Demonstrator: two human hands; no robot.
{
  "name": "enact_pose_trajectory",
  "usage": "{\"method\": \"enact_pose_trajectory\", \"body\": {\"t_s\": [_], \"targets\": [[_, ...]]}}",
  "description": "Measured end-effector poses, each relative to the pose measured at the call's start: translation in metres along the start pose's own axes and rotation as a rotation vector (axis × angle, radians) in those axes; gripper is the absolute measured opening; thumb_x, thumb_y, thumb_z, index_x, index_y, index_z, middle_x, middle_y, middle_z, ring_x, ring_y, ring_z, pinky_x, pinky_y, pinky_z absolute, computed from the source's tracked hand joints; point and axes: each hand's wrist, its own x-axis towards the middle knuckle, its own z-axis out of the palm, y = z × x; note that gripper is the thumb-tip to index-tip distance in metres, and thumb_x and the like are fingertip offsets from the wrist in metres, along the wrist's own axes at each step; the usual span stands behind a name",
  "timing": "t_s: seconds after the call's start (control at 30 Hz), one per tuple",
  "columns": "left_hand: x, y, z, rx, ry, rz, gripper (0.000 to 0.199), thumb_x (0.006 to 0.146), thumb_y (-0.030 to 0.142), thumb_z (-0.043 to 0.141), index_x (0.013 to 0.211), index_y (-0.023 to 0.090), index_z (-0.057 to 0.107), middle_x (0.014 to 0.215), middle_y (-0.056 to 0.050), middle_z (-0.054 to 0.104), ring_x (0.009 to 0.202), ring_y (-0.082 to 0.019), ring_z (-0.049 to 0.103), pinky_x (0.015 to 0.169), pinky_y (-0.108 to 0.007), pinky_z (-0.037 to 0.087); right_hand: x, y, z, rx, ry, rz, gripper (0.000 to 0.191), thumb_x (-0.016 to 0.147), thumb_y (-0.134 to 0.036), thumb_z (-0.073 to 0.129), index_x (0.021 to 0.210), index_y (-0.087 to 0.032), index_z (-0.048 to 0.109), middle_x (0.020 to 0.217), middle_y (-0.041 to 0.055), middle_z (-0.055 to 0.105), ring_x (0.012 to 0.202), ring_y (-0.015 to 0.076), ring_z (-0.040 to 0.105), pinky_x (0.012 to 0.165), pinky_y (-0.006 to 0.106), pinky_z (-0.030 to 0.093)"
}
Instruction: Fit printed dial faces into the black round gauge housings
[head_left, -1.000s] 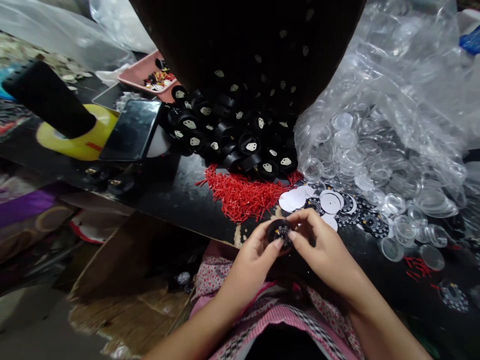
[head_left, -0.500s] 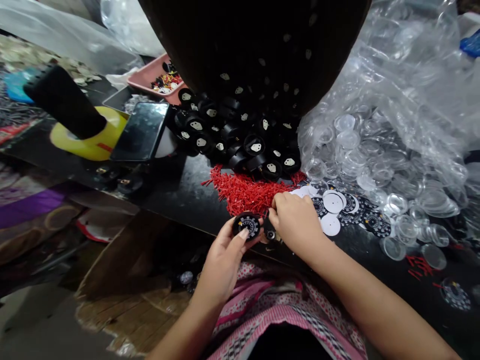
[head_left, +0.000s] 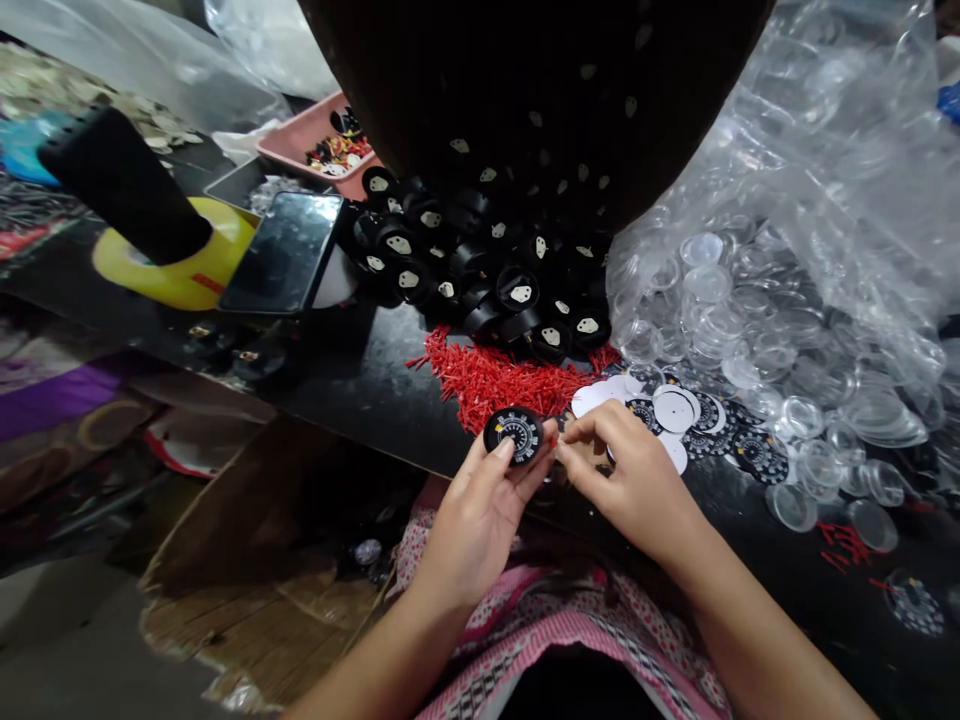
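Dial [head_left: 520, 436]: black, round, printed face turned up, held near the front edge of the table [head_left: 337, 385], on the near side of the red slivers [head_left: 487, 388].
Left hand [head_left: 474, 518]: closed around it, thumb on the face, fingers under the right rim.
Right hand [head_left: 637, 462]: thumb and fingertips nearly together just beside the dial; honestly can't tell if anything's pinched in there.
Feel: probably light, stiff plastic, maybe a bit slick.
Best hold: I'd go for the outer rim, since that printed face likely scuffs easily.
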Motion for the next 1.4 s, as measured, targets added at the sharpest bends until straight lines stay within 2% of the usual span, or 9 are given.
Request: {"method": "enact_pose_trajectory", "body": {"t_s": [0.17, 0.33, 0.43, 0.53, 0.77, 1.07, 1.17, 1.3, 1.4], "targets": [[-0.007, -0.003, 0.002, 0.02, -0.002, 0.06, 0.02, 0.091, 0.025, 0.06, 0.109, 0.021, 0.068, 0.111, -0.008, 0.076, 0.114, -0.024, 0.066, 0.103, -0.04, 0.05, -0.004, -0.003, -0.001, -0.072, 0.021, 0.023, 0.011, 0.09, -0.022, 0.057, 0.08, -0.019, 0.056, 0.084, 0.0034, 0.06, 0.078, 0.0188, 0.055, 0.076, 0.037, 0.038], [-0.003, -0.003, 0.006, 0.084, 0.032, 0.073, 0.048, 0.088, 0.028, 0.064, 0.134, 0.032, 0.053, 0.115, -0.004, 0.074, 0.11, -0.022, 0.068, 0.104, -0.039, 0.048, -0.009, -0.005, -0.007, 0.162, 0.037, -0.023, 0.011, 0.093, -0.024, 0.055, 0.082, -0.021, 0.058, 0.082, 0.0013, 0.06, 0.077, 0.0163, 0.055, 0.074, 0.032, 0.041], [0.002, -0.01, 0.009, 0.201, 0.02, 0.036, 0.039, 0.084, 0.026, 0.068, 0.122, 0.029, 0.062, 0.115, -0.003, 0.072, 0.113, -0.023, 0.065, 0.104, -0.037, 0.046, -0.01, -0.006, -0.009, 0.149, 0.033, -0.007, 0.011, 0.093, -0.023, 0.054, 0.083, -0.021, 0.06, 0.084, 0.0021, 0.06, 0.078, 0.017, 0.055, 0.073, 0.033, 0.041], [0.004, -0.017, 0.009, 0.296, 0.02, 0.075, 0.028, 0.082, 0.026, 0.068, 0.11, 0.025, 0.068, 0.115, -0.004, 0.07, 0.115, -0.024, 0.062, 0.105, -0.037, 0.044, -0.01, -0.006, -0.009, 0.096, 0.029, 0.028, 0.012, 0.093, -0.022, 0.054, 0.083, -0.021, 0.06, 0.084, 0.0029, 0.06, 0.079, 0.0178, 0.055, 0.07, 0.032, 0.04], [-0.003, -0.014, 0.006, 0.488, -0.032, 0.184, 0.029, 0.087, 0.029, 0.064, 0.116, 0.026, 0.064, 0.117, -0.004, 0.067, 0.116, -0.024, 0.06, 0.105, -0.036, 0.042, -0.013, -0.004, -0.011, 0.111, 0.018, 0.047, 0.013, 0.094, -0.023, 0.054, 0.082, -0.021, 0.06, 0.081, 0.0014, 0.058, 0.077, 0.0176, 0.053, 0.069, 0.032, 0.038], [-0.009, -0.005, 0.011, 0.62, 0.027, 0.296, 0.021, 0.081, 0.023, 0.071, 0.102, 0.027, 0.069, 0.105, -0.001, 0.072, 0.105, -0.023, 0.065, 0.098, -0.032, 0.046, -0.019, -0.013, -0.009, 0.186, 0.029, 0.061, 0.019, 0.092, -0.018, 0.055, 0.073, -0.02, 0.055, 0.08, 0.0017, 0.061, 0.079, 0.0175, 0.056, 0.072, 0.031, 0.04], [-0.008, -0.005, 0.009, 0.607, -0.006, 0.242, 0.025, 0.082, 0.024, 0.07, 0.107, 0.027, 0.068, 0.109, -0.001, 0.071, 0.108, -0.022, 0.064, 0.1, -0.032, 0.045, -0.018, -0.012, -0.01, 0.207, 0.032, 0.085, 0.018, 0.092, -0.02, 0.055, 0.074, -0.02, 0.055, 0.076, 0.0, 0.059, 0.073, 0.0159, 0.054, 0.068, 0.029, 0.039], [-0.003, -0.007, 0.007, 0.415, -0.098, 0.025, 0.026, 0.086, 0.025, 0.065, 0.112, 0.026, 0.065, 0.111, -0.002, 0.071, 0.108, -0.021, 0.065, 0.098, -0.033, 0.048, -0.014, -0.009, -0.011, 0.114, -0.015, 0.105, 0.017, 0.09, -0.02, 0.056, 0.073, -0.02, 0.054, 0.072, -0.0014, 0.056, 0.066, 0.0146, 0.051, 0.063, 0.029, 0.036], [0.0, -0.009, 0.01, 0.301, -0.091, -0.078, 0.021, 0.086, 0.021, 0.063, 0.106, 0.024, 0.066, 0.103, -0.002, 0.073, 0.101, -0.02, 0.067, 0.091, -0.033, 0.052, -0.013, -0.006, -0.01, 0.017, 0.002, 0.055, 0.016, 0.09, -0.021, 0.059, 0.075, -0.019, 0.055, 0.075, -0.0003, 0.057, 0.07, 0.0155, 0.051, 0.067, 0.03, 0.035]]}}
